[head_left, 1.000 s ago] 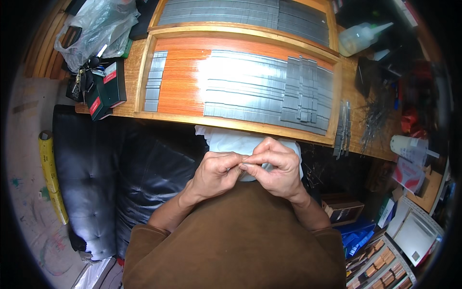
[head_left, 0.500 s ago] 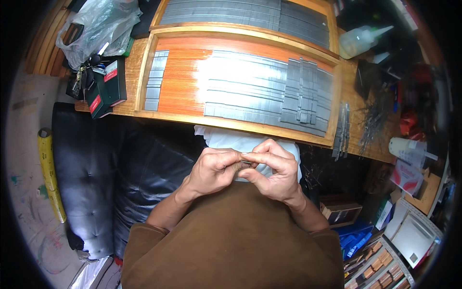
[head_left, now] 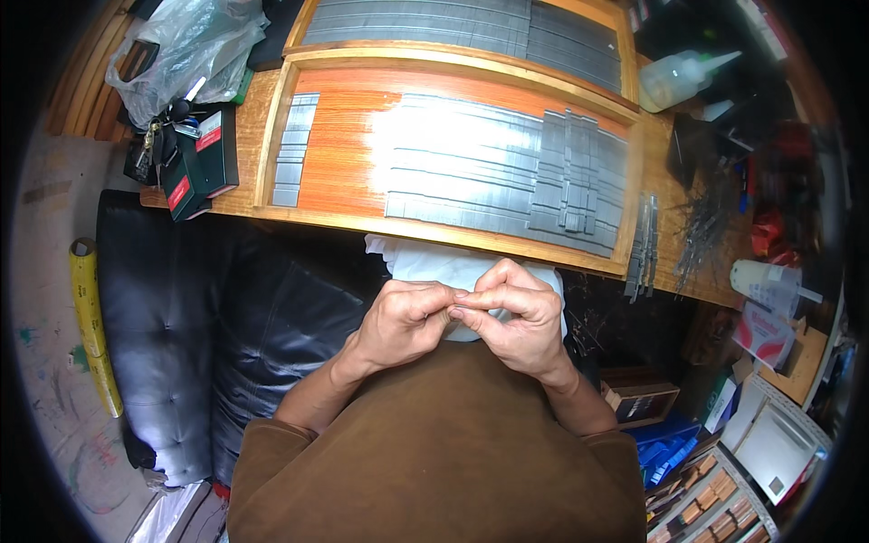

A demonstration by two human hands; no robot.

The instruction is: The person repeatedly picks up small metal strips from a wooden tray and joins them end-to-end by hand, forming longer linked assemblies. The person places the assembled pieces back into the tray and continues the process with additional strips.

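Note:
My left hand (head_left: 403, 321) and my right hand (head_left: 518, 319) meet fingertip to fingertip in front of my chest, just below the table edge. They pinch a small grey piece (head_left: 491, 313) between them, and my fingers hide most of it. A white cloth (head_left: 425, 261) lies under and behind both hands. Beyond them a wooden tray (head_left: 335, 136) holds rows of flat grey metal strips (head_left: 507, 176). My brown sleeves fill the lower part of the view.
A second tray of strips (head_left: 434, 18) sits further back. On the left are a clear plastic bag (head_left: 172, 45), keys (head_left: 156, 138) and dark green boxes (head_left: 204, 163). A squeeze bottle (head_left: 681, 77) and loose strips (head_left: 643, 246) lie at the right. A black padded seat (head_left: 181, 317) and a yellow roll (head_left: 90, 326) are lower left.
Both hands stay together over the cloth. The fingers have curled closer, so the small grey piece shows less than before.

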